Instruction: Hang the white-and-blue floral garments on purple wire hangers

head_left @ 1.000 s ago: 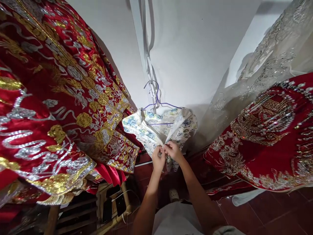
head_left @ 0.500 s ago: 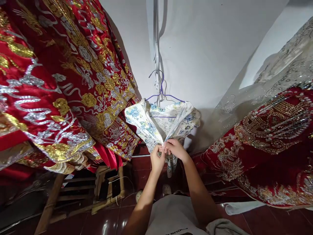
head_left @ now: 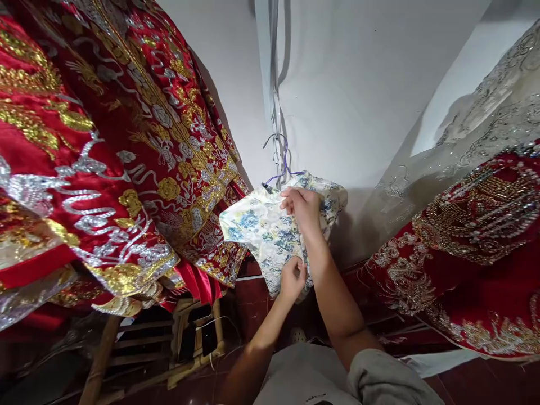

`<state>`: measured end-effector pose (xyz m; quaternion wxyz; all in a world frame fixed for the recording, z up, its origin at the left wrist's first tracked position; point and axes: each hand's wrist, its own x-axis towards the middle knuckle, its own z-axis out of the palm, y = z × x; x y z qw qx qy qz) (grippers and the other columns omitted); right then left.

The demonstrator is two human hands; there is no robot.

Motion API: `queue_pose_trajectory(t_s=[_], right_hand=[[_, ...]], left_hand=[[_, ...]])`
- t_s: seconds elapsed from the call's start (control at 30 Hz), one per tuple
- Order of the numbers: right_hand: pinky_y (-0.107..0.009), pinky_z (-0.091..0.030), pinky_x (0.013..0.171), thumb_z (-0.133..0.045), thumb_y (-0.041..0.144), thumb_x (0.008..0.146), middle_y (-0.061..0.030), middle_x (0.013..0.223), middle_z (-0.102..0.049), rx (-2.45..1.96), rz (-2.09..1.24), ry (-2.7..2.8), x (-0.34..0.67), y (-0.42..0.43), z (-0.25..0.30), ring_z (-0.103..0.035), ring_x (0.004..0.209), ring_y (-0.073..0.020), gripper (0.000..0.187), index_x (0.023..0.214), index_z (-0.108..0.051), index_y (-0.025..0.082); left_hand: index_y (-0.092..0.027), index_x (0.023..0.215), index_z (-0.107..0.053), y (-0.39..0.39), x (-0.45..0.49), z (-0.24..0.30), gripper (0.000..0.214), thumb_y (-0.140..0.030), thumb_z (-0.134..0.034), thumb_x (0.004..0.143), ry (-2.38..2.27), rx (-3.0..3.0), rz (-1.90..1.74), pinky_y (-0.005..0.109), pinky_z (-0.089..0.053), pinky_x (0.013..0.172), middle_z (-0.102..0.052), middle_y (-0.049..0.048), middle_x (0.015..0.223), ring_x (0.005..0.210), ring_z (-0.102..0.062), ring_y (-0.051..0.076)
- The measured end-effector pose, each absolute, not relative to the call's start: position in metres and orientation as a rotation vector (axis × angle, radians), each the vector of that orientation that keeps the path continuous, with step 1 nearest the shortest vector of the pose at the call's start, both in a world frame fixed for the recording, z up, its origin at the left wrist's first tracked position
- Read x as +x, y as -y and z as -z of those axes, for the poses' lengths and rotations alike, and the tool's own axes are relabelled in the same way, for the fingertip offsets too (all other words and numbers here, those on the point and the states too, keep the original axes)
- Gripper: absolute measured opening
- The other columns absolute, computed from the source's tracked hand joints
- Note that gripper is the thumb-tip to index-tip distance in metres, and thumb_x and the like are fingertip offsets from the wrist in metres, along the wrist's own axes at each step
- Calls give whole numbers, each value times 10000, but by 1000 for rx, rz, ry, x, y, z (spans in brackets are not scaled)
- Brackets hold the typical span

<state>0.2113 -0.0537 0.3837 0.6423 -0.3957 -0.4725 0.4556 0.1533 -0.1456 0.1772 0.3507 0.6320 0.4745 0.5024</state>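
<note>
A white dress [head_left: 265, 225] with blue and yellow flowers hangs in front of me on a purple wire hanger [head_left: 287, 160]. Its front opening is closed up to about the collar. My right hand [head_left: 306, 211] is pinched near the neckline at the top of the zipper; the pull itself is hidden by the fingers. Lower down the same closure, my left hand [head_left: 293, 278] grips the fabric with closed fingers.
Red gowns with gold and silver embroidery [head_left: 169, 140] hang at the left. To the right are a beaded red gown [head_left: 447, 253] and a sheer sequined one [head_left: 498, 107]. A bamboo chair [head_left: 181, 337] stands low at left. White straps [head_left: 273, 67] run down the wall.
My right hand has moved up from beside the left hand to the neckline, and the V-shaped opening has closed. My left hand is slightly lower and still holds the dress front.
</note>
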Motion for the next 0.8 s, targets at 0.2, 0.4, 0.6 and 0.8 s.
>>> queue_pose_trajectory(t_s=[0.2,0.4,0.6,0.8], right_hand=[[-225,-350,428,-620,405,862,27,507,-576,-891,-1058,1070,217,71,-373,-457,412,-87,264,727,-659,183],[-232,-356,447,-620,397,842,37,490,-535,-916,-1035,1150,208,68,-379,-449,425,-94,265,668,-610,197],[-259,-394,528,-572,368,866,17,518,-562,-1005,-894,1279,203,73,-350,-513,503,-131,269,672,-642,195],[-265,-402,536,-596,366,805,20,484,-545,-1082,-1056,1206,214,92,-301,-504,489,-133,261,606,-635,202]], left_hand=[[-189,1112,-670,111,99,-266,218,-307,-563,962,-1147,1580,-1522,314,-516,786,-704,39,864,797,-659,177],[-178,1073,-724,65,84,-369,247,-309,-522,1019,-1060,2066,-1669,299,-508,809,-725,77,949,878,-670,184],[-169,897,-690,57,63,-382,227,-320,-557,1003,-1199,1802,-2130,273,-486,770,-684,28,831,803,-630,160],[-171,755,-562,40,-1,-353,248,-334,-634,929,-1135,885,-2280,256,-504,744,-563,-10,746,688,-547,113]])
